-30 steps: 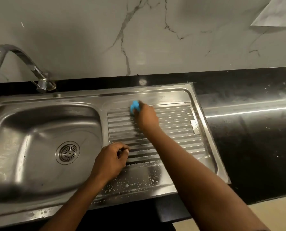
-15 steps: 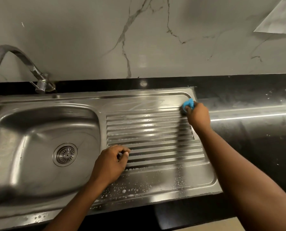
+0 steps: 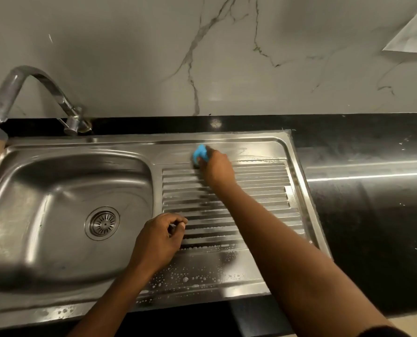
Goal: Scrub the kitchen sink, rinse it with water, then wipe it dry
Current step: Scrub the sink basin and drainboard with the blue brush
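Observation:
A stainless steel sink point(image 3: 56, 190) has a basin at the left and a ribbed drainboard point(image 3: 263, 190) at the right. My right hand point(image 3: 217, 170) grips a blue scrubber point(image 3: 200, 153) and presses it on the far edge of the drainboard, near the middle. My left hand point(image 3: 159, 239) rests on the near left part of the drainboard with its fingers curled, holding nothing that I can see. Soap bubbles lie on the drainboard's front strip point(image 3: 190, 278). The drain strainer point(image 3: 103, 223) sits in the basin floor.
A curved metal tap point(image 3: 32, 93) stands behind the basin at the left. A black countertop point(image 3: 372, 203) extends to the right of the sink. A marble-look wall point(image 3: 202, 57) rises behind.
My right hand swept the scrubber from the middle of the far edge to the right corner, and has now come back left. The left hand has stayed in place.

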Motion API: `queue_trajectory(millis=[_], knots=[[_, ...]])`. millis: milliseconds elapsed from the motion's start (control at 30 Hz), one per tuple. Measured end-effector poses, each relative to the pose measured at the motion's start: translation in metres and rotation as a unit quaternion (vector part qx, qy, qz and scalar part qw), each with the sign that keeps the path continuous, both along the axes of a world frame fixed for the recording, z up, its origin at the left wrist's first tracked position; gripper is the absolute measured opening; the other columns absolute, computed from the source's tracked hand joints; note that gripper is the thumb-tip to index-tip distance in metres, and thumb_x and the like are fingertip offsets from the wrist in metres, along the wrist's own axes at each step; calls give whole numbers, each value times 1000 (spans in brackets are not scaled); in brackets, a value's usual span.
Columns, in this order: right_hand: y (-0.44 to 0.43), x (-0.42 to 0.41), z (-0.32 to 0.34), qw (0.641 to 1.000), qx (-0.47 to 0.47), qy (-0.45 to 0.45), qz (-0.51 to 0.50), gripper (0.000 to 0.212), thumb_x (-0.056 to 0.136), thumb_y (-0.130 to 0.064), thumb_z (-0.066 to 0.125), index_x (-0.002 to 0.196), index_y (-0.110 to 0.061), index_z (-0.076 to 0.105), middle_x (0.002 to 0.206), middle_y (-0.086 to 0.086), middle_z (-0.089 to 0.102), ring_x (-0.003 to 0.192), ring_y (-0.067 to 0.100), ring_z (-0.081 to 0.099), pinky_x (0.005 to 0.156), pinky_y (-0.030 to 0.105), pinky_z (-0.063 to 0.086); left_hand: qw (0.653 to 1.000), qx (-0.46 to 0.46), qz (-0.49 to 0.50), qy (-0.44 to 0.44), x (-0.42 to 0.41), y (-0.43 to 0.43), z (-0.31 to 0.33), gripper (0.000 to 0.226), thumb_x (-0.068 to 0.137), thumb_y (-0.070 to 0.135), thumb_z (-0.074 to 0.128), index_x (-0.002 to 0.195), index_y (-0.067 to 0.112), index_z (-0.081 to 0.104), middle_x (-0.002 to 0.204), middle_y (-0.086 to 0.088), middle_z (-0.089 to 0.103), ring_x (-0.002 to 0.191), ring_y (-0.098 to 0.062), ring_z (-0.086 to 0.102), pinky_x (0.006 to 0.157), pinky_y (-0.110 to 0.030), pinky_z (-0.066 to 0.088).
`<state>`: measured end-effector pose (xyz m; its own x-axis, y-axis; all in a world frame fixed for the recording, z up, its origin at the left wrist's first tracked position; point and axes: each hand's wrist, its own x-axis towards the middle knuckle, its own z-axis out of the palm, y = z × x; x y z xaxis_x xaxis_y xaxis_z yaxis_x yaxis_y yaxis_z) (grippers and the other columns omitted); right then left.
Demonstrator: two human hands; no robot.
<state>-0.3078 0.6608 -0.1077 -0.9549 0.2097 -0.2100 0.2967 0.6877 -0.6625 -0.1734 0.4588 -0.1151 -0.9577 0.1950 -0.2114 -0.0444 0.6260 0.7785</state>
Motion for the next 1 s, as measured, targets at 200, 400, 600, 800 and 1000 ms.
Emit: queue_trajectory(millis=[200,400,600,800,1000], knots=[[66,10,2,998,63,-8,-26,46,105,-38,57,148,-23,52,122,6,69,104,22,67,87,37,54,1000,7,-1,-3,-4,0,-4,14,98,30,67,107,33,77,105,21,73,89,1,68,79,-26,60],[180,14,6,974,90,-39,-205,41,103,-35,59,137,-11,62,118,15,71,88,24,60,76,32,44,1000,11,-4,0,-4,1,-3,13,98,30,67,105,32,78,103,21,74,88,-1,68,78,-30,61],[111,-19,12,987,2,-26,-158,28,102,-33,63,122,-13,64,103,3,69,95,19,68,81,33,53,1000,9,-2,1,-4,0,-2,14,98,32,66,107,34,76,104,22,73,89,0,68,78,-28,61],[2,-18,3,1000,22,-20,7,44,102,-33,61,144,-24,53,113,3,66,98,20,67,86,38,58,1000,5,10,-4,-8,3,-2,14,98,31,68,107,34,77,102,23,72,90,2,67,82,-30,61],[84,0,3,999,41,-19,-28,43,104,-39,58,144,-22,55,111,-3,65,96,15,66,80,29,52,1000,10,-11,-1,-17,13,-2,14,98,31,67,106,34,77,102,23,72,90,1,67,81,-31,61]])
